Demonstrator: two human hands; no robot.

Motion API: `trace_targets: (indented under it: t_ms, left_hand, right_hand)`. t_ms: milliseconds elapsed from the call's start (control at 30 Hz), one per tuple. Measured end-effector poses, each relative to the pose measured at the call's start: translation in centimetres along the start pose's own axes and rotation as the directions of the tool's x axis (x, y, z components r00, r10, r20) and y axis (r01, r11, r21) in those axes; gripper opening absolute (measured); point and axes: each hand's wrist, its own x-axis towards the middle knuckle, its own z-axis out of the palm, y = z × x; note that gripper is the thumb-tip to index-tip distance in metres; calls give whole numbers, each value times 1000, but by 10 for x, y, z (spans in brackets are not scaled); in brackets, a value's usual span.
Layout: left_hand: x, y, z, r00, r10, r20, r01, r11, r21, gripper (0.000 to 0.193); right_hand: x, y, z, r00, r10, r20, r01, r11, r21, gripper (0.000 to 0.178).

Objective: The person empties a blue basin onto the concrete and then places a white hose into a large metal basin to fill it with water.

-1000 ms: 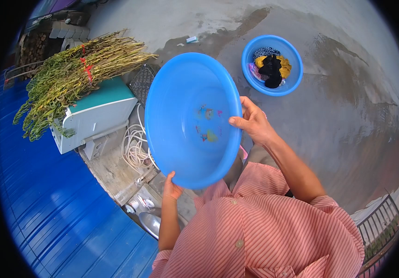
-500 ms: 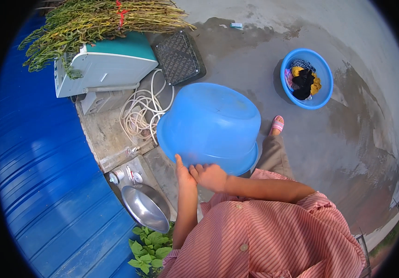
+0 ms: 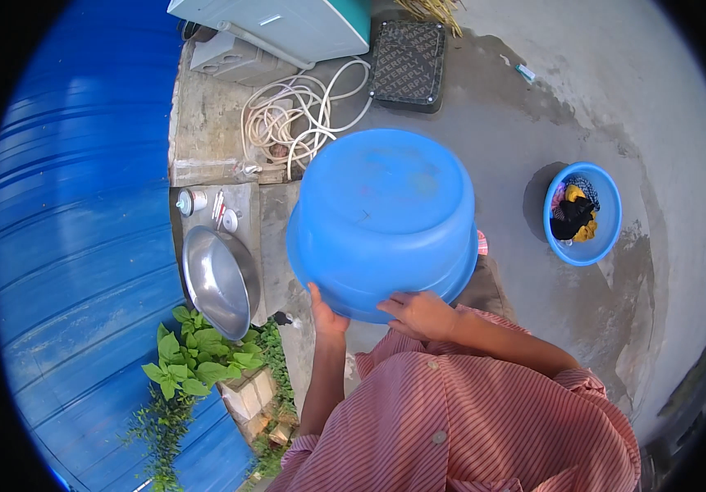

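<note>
Damp concrete floor (image 3: 541, 287) gives you open room right of your right grip (image 3: 428, 316); blue metal sheeting (image 3: 90, 230) bounds the space left of your left grip (image 3: 330, 317). Just ahead, both clasp the overturned blue basin (image 3: 386, 201) by its near rim, nearly closed, fingers partly hidden. The smaller laundry basin (image 3: 609, 198) sits well right.

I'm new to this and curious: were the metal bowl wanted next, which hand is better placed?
Probably the left hand: it is nearer the metal bowl, while the right hand lies farther right. Both are on the overturned blue basin.
</note>
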Motion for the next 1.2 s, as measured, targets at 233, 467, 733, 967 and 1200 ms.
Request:
trace_targets:
  t_ms: [233, 467, 733, 967, 1200]
  left_hand:
    - [-29, -21, -52, 966, 34, -257, -100, 963, -249, 57]
    - [-40, -44, -133, 846, -80, -526, -279, 776, -566, 59]
    - [-27, -54, -180, 721, -211, -660, -463, 563, -685, 60]
    - [-2, -41, -157, 685, -314, -658, -481, 483, -732, 60]
    - [36, -44, -103, 609, -437, -662, -565, 346, -749, 59]
  right_hand:
    - [9, 39, -39, 972, 125, 197, -121, 992, -34, 30]
    - [62, 56, -23, 870, 253, 423, -297, 954, 39, 27]
    - [170, 62, 19, 732, 133, 668, -108, 991, -78, 27]
    - [306, 106, 34, 691, 201, 694, -41, 970, -240, 30]
    - [476, 178, 67, 583, 340, 738, 9, 906, -424, 34]
